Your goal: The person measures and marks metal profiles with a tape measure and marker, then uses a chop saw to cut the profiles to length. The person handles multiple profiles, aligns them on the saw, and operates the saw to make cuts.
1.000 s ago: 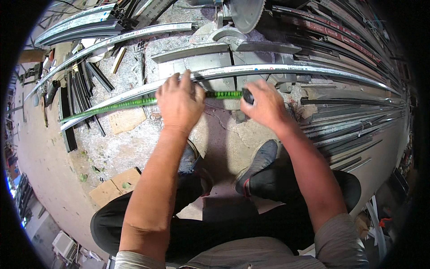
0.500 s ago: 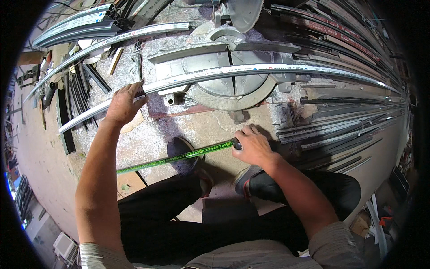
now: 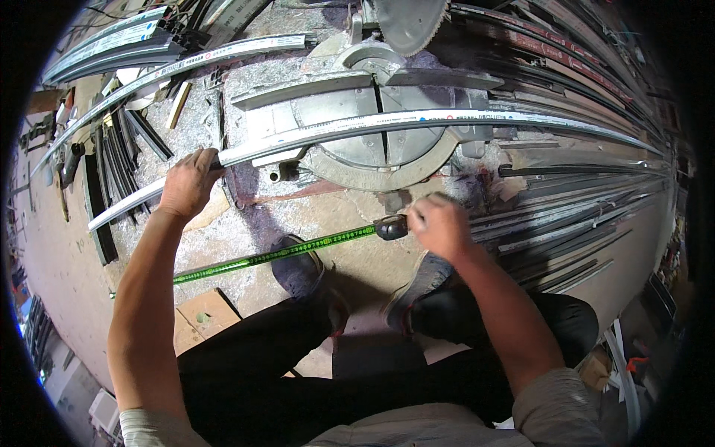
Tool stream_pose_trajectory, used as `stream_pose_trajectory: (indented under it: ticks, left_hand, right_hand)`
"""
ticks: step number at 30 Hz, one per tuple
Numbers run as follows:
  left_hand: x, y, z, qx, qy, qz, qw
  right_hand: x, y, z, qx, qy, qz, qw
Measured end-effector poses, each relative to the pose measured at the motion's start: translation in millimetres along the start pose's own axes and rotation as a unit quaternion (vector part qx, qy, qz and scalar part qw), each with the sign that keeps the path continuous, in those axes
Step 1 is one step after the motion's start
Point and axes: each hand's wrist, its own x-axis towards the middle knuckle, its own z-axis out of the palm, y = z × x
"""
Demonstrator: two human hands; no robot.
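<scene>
A long silver metal profile (image 3: 335, 128) with printed film lies across the round bed of a mitre saw (image 3: 357, 160). My left hand (image 3: 190, 182) is closed around it near its left end. Below, a black tape measure (image 3: 392, 228) has its green blade drawn out to the left, passing above my left shoe. My right hand (image 3: 441, 226) is just right of the tape's case, with its fingers loosely bent and somewhat blurred; nothing shows in them. Whether it still brushes the case is hard to see.
The toothed saw blade (image 3: 411, 22) is raised at the top. Stacked profiles (image 3: 573, 201) line the right side, with more bundles (image 3: 112, 45) at the upper left. Dark strips (image 3: 123, 167) lie at left. A tan board (image 3: 205, 320) is beside my left knee.
My right hand has come off the tape measure's case and shifted slightly right. The left hand, still gripping the profile, appears slightly lower and further left, as does much of the scene.
</scene>
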Motion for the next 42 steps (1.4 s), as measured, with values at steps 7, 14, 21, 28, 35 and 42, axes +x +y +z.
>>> stream_pose_trajectory:
  ticks: [7,14,21,28,35,42]
  left_hand:
    - [3.1,1.7,1.6,-0.016,-0.003,-0.011,1.000]
    - [6.0,-3.5,-3.3,-0.007,-0.003,-0.010,1.000]
    - [15.4,-9.1,-4.6,-0.032,0.010,-0.001,0.999]
    - [28.6,0.8,-6.8,-0.045,-0.001,-0.008,0.999]
    - [51.6,23.8,-6.7,-0.063,0.020,-0.023,0.998]
    - [65.8,31.8,-5.9,-0.113,0.038,-0.054,0.991]
  right_hand:
    - [64.9,76.5,-98.9,-0.192,0.253,-0.011,0.948]
    - [91.7,131.3,-159.1,-0.256,0.140,-0.057,0.955]
    - [115.7,156.2,-174.2,-0.250,0.098,-0.097,0.958]
    - [121.5,172.4,-180.2,-0.262,0.084,-0.078,0.958]
    - [124.7,194.3,-191.5,-0.281,0.081,-0.036,0.956]
    - [129.4,209.1,-199.0,-0.292,0.074,-0.038,0.953]
